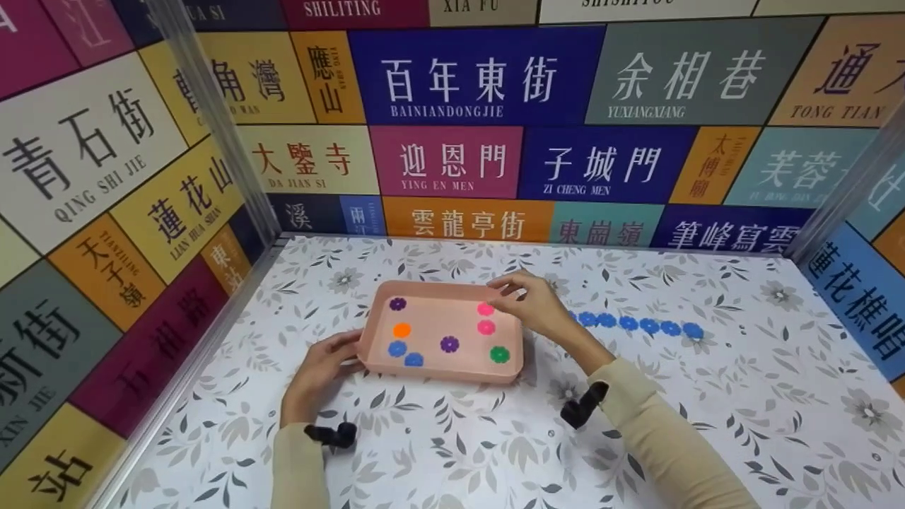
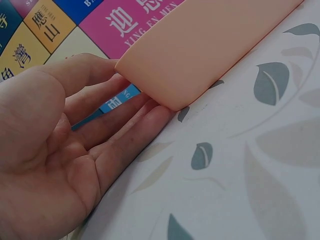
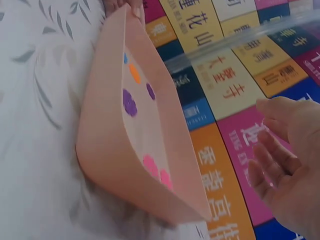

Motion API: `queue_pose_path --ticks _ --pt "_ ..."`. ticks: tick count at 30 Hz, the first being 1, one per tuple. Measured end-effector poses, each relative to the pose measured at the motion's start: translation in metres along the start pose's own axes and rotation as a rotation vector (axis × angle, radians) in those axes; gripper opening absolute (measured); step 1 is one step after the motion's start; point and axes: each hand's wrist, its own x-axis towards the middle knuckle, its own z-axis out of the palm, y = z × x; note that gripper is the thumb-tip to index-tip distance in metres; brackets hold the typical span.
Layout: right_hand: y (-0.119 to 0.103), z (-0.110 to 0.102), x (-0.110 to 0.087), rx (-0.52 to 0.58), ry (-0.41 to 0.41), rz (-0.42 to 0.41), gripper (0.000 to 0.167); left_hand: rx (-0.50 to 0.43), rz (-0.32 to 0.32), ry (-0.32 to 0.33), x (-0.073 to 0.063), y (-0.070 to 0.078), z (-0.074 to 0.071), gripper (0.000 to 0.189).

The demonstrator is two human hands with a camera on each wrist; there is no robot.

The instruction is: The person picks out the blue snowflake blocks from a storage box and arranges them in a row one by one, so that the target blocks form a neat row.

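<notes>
A shallow pink tray [image 1: 445, 373] lies on the table in the head view. Inside it are small flower-shaped discs: a purple disc [image 1: 397, 304], another purple disc [image 1: 450, 344], two pink ones [image 1: 486, 327], two blue ones [image 1: 397, 348] and a green one [image 1: 500, 354]. An orange disc [image 1: 401, 330] lies among them. My left hand [image 1: 325, 364] touches the tray's left end, its fingertips against the outer wall in the left wrist view. Above the far right corner is my right hand [image 1: 530, 304]. Its fingers are loosely bent with nothing visible between them in the right wrist view.
To the right of the tray, a row of several blue discs [image 1: 629, 323] lies on the table, its left end hidden behind my right forearm. A leaf-patterned cover [image 1: 438, 445] spreads over the table. Panels with printed characters [image 1: 452, 162] stand behind and at both sides.
</notes>
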Motion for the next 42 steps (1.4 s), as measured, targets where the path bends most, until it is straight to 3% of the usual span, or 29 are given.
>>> queue_pose_path --ticks 13,19,25,32,42 --pt "-0.023 0.070 0.005 0.056 -0.174 0.073 0.036 -0.023 -0.048 0.003 -0.001 -0.001 0.000 0.041" --pt "-0.028 0.100 0.005 0.064 -0.174 0.068 0.037 -0.027 -0.034 -0.002 -0.002 -0.003 0.000 0.040" --pt "-0.034 0.125 0.008 0.108 -0.185 0.151 0.039 -0.051 -0.035 -0.002 -0.001 -0.001 0.000 0.039" --pt "-0.033 0.144 0.014 0.120 -0.209 0.229 0.039 -0.033 0.016 0.004 -0.002 -0.001 0.001 0.040" --pt "-0.023 0.159 0.024 0.127 -0.196 0.274 0.038 -0.059 0.022 -0.013 -0.003 0.000 0.000 0.041"
